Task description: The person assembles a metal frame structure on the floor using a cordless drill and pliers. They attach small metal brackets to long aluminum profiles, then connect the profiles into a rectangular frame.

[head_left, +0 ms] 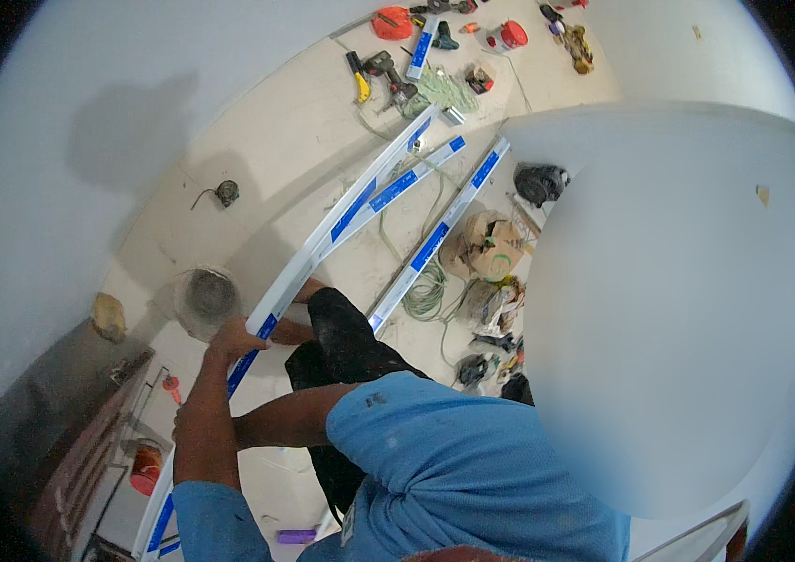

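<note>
Two hands on a long white strip

I see my left hand (234, 339) grasping the strip (323, 239); my right hand (184, 426) fingers I cannot tell.

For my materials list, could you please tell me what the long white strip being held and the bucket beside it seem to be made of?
The long white strip looks like plastic trunking: smooth, glossy white with blue labels, and visibly bowing along its length. The bucket seems translucent plastic, its wall cloudy and grey-smeared inside. The left hand grips the strip.
</note>
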Demonstrator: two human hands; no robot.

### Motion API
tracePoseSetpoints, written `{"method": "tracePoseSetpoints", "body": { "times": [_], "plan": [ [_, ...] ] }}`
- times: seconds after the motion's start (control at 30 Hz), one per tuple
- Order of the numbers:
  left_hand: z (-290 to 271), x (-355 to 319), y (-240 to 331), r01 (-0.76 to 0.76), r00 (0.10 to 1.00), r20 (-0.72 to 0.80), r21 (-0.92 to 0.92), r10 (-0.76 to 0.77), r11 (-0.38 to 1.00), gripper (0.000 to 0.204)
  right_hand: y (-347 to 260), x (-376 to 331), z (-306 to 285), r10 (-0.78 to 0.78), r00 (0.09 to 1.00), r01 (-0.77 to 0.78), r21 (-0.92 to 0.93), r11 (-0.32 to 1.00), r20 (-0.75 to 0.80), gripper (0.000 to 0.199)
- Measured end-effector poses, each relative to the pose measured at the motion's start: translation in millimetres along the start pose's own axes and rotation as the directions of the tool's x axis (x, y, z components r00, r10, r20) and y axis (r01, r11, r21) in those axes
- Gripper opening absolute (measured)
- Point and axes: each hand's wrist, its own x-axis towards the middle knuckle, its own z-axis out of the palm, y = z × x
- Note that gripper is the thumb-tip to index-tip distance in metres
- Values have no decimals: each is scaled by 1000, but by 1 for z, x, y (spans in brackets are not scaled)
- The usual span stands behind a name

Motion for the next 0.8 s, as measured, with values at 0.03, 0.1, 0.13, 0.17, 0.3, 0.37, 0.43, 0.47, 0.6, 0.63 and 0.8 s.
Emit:
{"method": "tracePoseSetpoints", "body": {
  "times": [0.03, 0.1, 0.13, 0.17, 0.3, 0.37, 0.43, 0.47, 0.6, 0.63, 0.8],
  "plan": [
    [1, -6, 4, 52, 996, -75, 116, -43, 992, 69, -7, -5, -5, -8, 1000, 8, 3, 1000, -23, 33],
    [-4, -21, 34, 9, 998, -58, 86, -4, 996, 63, -14, -22, -19, -7, 998, 7, -5, 1000, -60, 35],
    [-5, -34, 38, -6, 999, -54, 61, 9, 998, 61, -19, -35, -30, -23, 996, 22, -14, 1000, -89, 36],
    [6, -29, 26, -59, 990, -122, 111, 73, 992, 58, -24, -50, -47, -34, 992, 30, -31, 999, -121, 37],
    [5, -78, 36, -47, 980, -187, 139, 73, 989, 58, -23, -153, -139, -84, 986, 69, -107, 992, -145, 43],
    [4, -115, 51, -42, 973, -219, 156, 76, 987, 57, 9, -226, -174, 12, 986, 6, 109, 994, -167, 34],
    [5, -155, 79, -33, 956, -277, 226, 97, 974, 53, 48, -285, -229, 334, 939, -325, 101, 940, -85, 16],
    [10, -166, 88, 29, 965, -261, 220, 30, 975, 51, 73, -316, -247, 477, 858, -457, 139, 878, -189, 29],
    [29, -231, 143, 98, 928, -372, 199, -17, 975, 59, 180, -384, -372, 888, 209, -713, 558, 426, -410, 88],
    [31, -237, 152, 110, 928, -372, 186, -33, 976, 61, 212, -394, -406, 910, 184, -647, 651, 396, -371, 97],
    [57, -267, 189, 97, 913, -406, 114, -42, 989, 62, 352, -412, -527, 884, 156, -55, 890, 453, -440, 85]
  ]
}}
